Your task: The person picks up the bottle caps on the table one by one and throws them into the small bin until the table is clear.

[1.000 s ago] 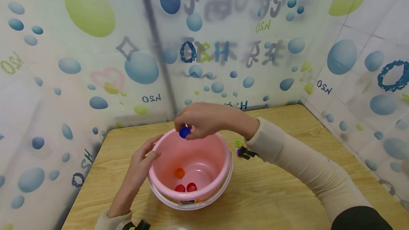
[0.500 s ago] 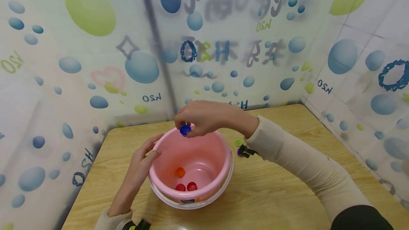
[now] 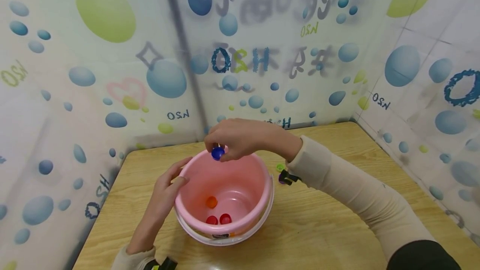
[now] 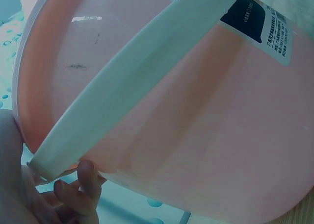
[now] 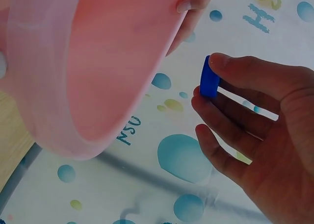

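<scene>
A pink bucket point(image 3: 240, 174) stands on the table, tilted toward the viewer. My left hand point(image 3: 165, 195) grips its left rim, thumb over the edge and fingers outside; the left wrist view shows these fingers beside the end of the white handle point(image 4: 132, 82). Above the far rim, my right hand point(image 3: 243, 138) pinches a blue bottle cap point(image 3: 217, 153) between thumb and fingers. In the right wrist view the blue cap point(image 5: 209, 77) appears edge-on, apart from the bucket. Inside the bucket lie an orange cap point(image 3: 211, 202) and two red caps point(image 3: 218, 220).
On the wooden table point(image 3: 318, 211), right of the bucket, lie a green cap point(image 3: 280, 168) and a purple cap point(image 3: 281, 178), the latter partly hidden by the black clip on my right wrist. A patterned curtain point(image 3: 277, 70) encloses the table's back and sides.
The blue cap rises slightly and tips so that its hollow side shows more, then stays nearly still. My left hand and the bucket keep their place.
</scene>
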`<control>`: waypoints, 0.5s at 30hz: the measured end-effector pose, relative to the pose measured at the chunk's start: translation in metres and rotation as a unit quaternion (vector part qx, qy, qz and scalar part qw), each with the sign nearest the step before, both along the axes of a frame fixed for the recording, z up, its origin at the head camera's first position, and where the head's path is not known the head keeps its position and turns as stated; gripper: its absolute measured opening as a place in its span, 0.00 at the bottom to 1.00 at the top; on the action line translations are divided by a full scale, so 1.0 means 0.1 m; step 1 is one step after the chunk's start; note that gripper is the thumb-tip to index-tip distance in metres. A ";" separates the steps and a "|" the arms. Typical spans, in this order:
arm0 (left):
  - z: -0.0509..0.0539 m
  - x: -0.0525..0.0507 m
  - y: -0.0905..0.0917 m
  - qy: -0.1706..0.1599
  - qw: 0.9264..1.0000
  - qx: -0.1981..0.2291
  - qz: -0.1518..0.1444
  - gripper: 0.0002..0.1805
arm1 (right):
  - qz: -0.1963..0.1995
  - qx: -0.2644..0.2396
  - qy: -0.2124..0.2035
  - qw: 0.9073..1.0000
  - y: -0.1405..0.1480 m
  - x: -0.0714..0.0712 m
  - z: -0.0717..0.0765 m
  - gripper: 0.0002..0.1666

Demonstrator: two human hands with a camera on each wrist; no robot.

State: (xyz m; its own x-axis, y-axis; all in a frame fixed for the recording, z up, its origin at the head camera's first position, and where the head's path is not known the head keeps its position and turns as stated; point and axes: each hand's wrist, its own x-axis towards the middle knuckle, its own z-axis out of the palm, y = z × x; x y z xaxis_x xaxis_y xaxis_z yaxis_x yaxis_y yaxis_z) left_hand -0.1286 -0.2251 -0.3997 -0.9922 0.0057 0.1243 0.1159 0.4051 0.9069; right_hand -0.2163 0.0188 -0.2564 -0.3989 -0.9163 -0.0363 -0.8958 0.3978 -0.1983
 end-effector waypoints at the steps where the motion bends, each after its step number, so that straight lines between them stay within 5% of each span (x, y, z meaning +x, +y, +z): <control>1: 0.00 0.00 0.00 0.001 1.000 0.000 0.000 0.25 | 0.000 0.000 0.002 1.000 0.00 0.00 0.00 0.12; 15: -0.01 -0.01 -0.01 0.006 1.000 -0.006 0.000 0.25 | -0.003 0.005 0.014 1.000 0.01 -0.02 0.00 0.12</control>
